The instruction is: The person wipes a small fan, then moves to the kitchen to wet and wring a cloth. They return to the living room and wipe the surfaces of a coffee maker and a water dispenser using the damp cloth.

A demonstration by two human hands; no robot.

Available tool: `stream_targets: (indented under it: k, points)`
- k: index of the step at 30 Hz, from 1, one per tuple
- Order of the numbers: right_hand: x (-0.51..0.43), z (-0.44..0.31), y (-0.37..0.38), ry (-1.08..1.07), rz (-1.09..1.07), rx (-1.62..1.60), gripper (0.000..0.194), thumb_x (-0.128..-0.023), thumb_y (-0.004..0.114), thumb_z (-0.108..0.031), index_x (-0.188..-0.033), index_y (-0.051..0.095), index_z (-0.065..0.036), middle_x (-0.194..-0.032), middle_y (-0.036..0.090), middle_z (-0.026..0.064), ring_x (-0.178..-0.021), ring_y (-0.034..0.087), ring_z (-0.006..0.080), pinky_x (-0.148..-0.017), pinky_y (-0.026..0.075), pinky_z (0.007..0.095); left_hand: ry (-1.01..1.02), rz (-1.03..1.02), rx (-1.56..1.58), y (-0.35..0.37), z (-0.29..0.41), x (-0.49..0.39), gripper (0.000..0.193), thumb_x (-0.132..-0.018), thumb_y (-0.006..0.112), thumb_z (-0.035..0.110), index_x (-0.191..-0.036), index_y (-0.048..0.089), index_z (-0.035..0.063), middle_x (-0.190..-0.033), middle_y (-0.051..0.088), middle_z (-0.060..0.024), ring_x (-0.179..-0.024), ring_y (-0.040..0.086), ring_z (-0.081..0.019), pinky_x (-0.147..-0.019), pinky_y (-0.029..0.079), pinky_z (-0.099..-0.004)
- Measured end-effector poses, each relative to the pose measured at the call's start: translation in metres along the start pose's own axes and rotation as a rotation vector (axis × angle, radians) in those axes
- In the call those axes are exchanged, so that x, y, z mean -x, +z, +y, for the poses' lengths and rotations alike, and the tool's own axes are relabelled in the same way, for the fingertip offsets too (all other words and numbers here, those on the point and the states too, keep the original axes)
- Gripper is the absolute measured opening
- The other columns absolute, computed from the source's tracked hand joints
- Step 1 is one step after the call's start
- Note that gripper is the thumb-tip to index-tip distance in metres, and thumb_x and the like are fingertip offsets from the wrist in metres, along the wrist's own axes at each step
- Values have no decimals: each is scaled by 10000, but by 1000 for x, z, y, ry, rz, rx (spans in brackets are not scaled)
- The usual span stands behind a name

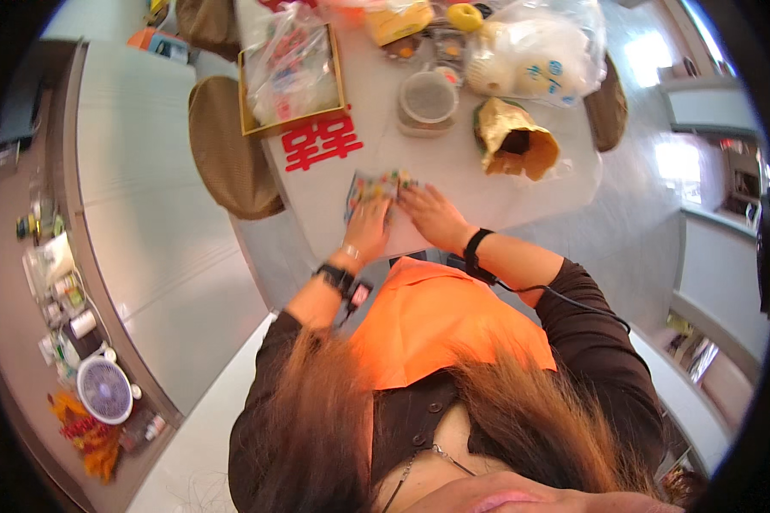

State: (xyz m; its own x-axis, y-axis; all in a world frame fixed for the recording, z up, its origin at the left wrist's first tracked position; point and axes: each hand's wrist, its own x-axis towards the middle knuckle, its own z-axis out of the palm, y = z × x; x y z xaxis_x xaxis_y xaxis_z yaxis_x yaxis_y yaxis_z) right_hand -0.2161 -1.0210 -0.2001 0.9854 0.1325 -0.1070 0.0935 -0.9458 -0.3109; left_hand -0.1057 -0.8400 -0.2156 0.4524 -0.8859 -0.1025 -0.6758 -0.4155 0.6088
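A small colourful patterned piece, perhaps paper or thin cloth, lies on the white table near its front edge. My left hand rests over its lower part, the fingers blurred and partly lost against the pattern. Flat beside it, my right hand touches the piece's right end with its fingertips, fingers somewhat apart. Whether the left fingers pinch the piece cannot be made out. A red paper-cut character lies beyond my left hand. Beyond the right stands a crumpled gold bag, its mouth facing me.
At the back left is a gold-rimmed box holding clear plastic. A lidded round tub stands mid-table. Back right sits a plastic bag of white, netted items, near a yellow ring-shaped object. Brown stools flank the table.
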Motion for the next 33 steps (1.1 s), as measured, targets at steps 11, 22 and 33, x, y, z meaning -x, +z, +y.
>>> stream_targets:
  k: [11, 22, 33]
  points:
    - [112, 64, -15, 199, -102, -144, 567, -892, 535, -164, -1447, 418, -142, -1511, 393, 48, -1414, 334, 184, -1180, 167, 500, 329, -528, -62, 25, 56, -32, 617, -904, 586, 255, -1457, 367, 89, -1568, 290, -94, -1444, 258, -304, -1159, 218, -513]
    - [234, 239, -59, 598, 176, -90, 488, -950, 478, -225, -1426, 464, -119, -1503, 420, 19, -1417, 339, 161, -1141, 236, 525, 367, -397, -79, 179, 233, -232, 822, -817, 632, 189, -1514, 220, 47, -1575, 207, -176, -1465, 182, -347, -1169, 196, -500]
    - [224, 350, -80, 222, 51, 24, 447, -904, 454, -159, -1324, 561, -54, -1451, 475, 80, -1373, 399, 201, -1150, 251, 481, -110, 46, -185, 210, 249, -322, 532, -894, 603, 227, -1319, 438, -48, -1263, 510, -297, -1180, 456, -464, -1013, 362, -499]
